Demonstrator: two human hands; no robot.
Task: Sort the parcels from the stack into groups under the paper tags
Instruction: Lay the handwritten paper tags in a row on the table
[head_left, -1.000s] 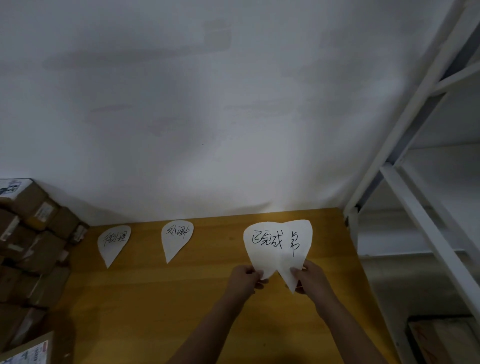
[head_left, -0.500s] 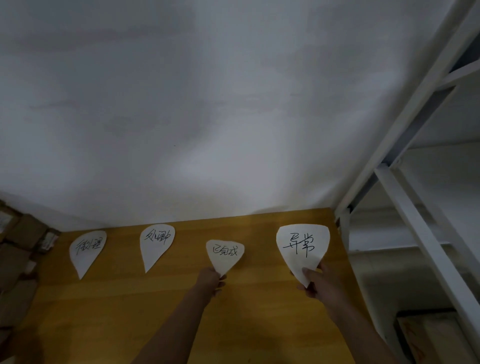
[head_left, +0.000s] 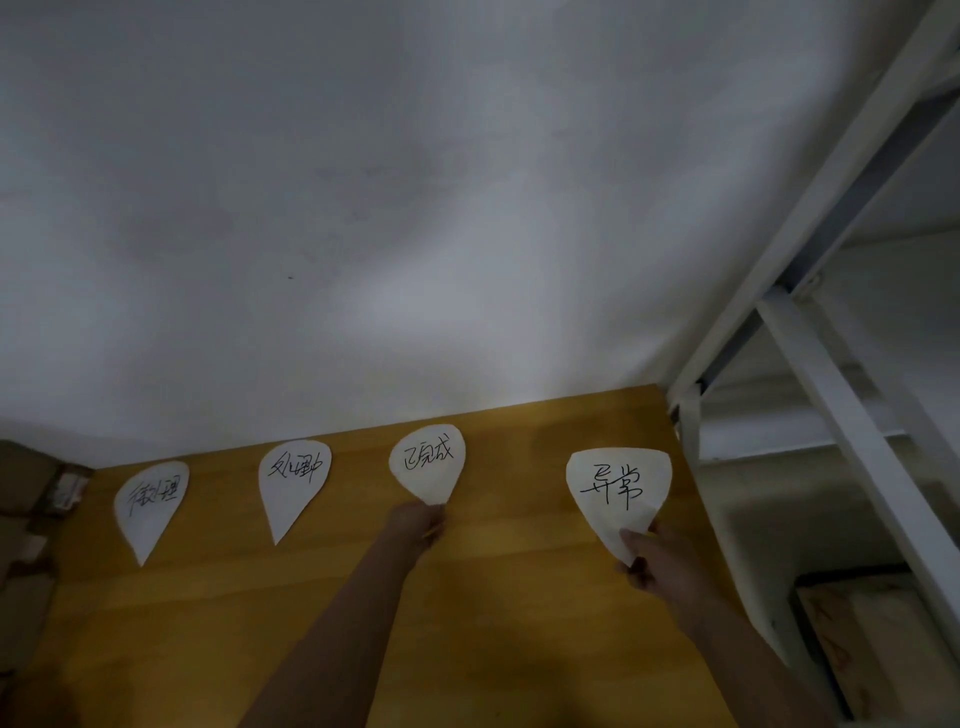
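Carried farther toward the wall (head_left: 363, 208) since half a second earlier: third paper tag (head_left: 427, 462), now roughly in line with its neighbours. Well apart from the fourth paper tag (head_left: 618, 488), which it overlapped a second ago.

Four paper tags in all: white, teardrop-shaped, points toward the viewer, each marked with black handwritten characters. Set in one row across the far part of the wooden table (head_left: 493, 597).
- First paper tag (head_left: 150, 501) and second paper tag (head_left: 293, 480): flat on the wood, untouched.
- Third: lower tip gripped in the curled fingers of the left hand (head_left: 418, 522). Lying or lifted, not discernible.
- Fourth: lower tip pinched under the thumb of the right hand (head_left: 657, 558), nearest the table's right edge.

Two hands, two bare forearms, reaching in from the lower edge.

One stack of parcels (head_left: 28, 519) at the far left edge, beside the first tag. Brown cartons, dim and cropped, not countable. None under any tag.

To the right, one white shelving frame (head_left: 831, 389), just beside the table. One pale box (head_left: 872, 639) low behind it.
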